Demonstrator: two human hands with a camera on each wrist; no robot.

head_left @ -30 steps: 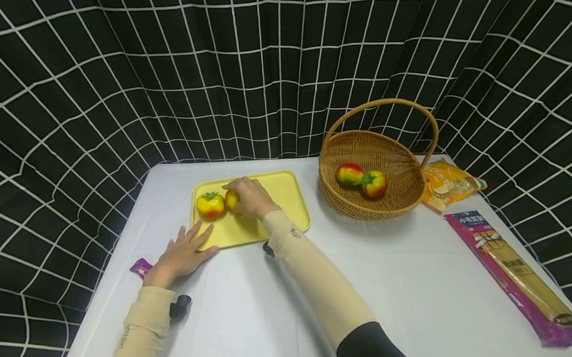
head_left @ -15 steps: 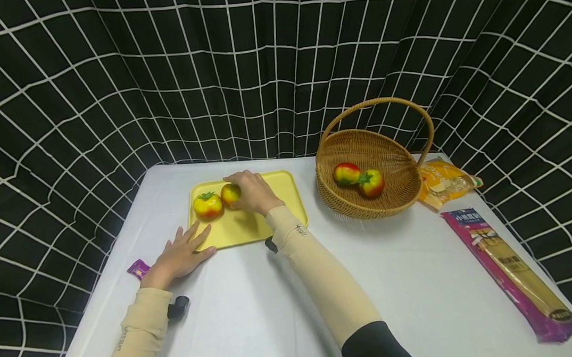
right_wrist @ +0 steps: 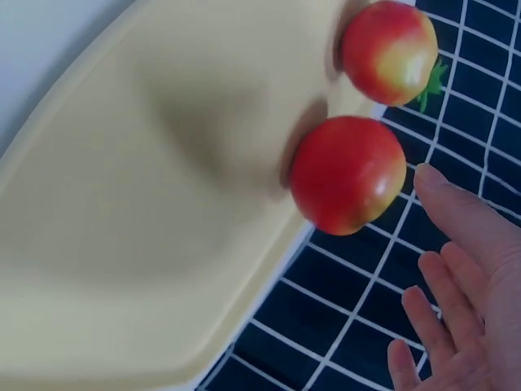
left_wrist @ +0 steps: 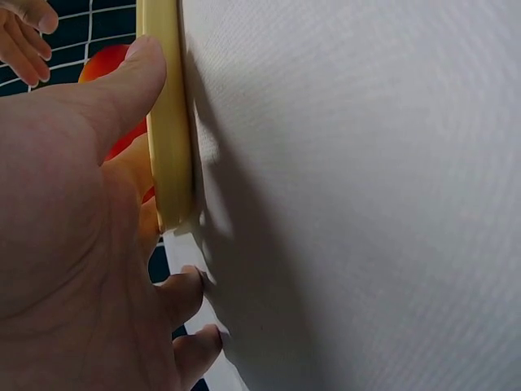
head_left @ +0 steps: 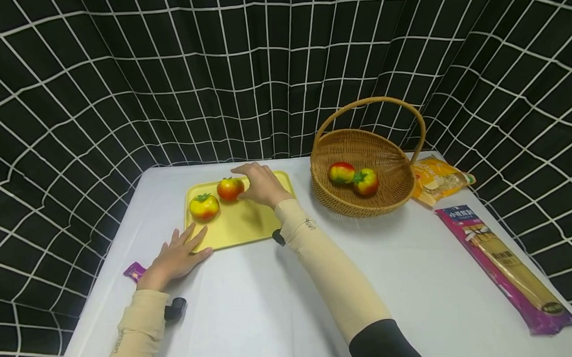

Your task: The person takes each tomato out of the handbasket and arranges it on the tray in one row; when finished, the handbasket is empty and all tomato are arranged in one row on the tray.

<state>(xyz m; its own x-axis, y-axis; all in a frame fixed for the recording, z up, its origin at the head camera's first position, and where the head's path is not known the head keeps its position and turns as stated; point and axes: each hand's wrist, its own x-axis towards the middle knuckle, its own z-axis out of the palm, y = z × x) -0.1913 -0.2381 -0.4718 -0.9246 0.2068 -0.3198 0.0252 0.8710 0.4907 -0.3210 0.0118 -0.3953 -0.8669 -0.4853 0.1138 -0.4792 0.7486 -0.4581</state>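
Two red-and-yellow tomatoes with green leaves sit on the yellow tray [head_left: 240,228]. The front-left tomato [head_left: 204,207] lies near the spread fingers of my left hand [head_left: 176,259], which rests on the tray's near-left corner. In the left wrist view the thumb [left_wrist: 134,81] lies against the tray's rim. Beside the back tomato [head_left: 228,189] hovers my right hand [head_left: 263,186], its fingers parted and holding nothing. The right wrist view shows a gap between the thumb and the nearer tomato [right_wrist: 348,175].
A wicker basket [head_left: 332,200] with a tall handle stands at the back right and holds two similar tomatoes [head_left: 366,182]. Beside it lie an orange food bag [head_left: 439,180] and a long purple noodle packet [head_left: 503,265]. A small purple packet [head_left: 135,271] lies by my left wrist.
My right hand has let go of the back tomato and drawn off to the right. That tomato now sits slightly farther back. My left hand stays on the tray corner.
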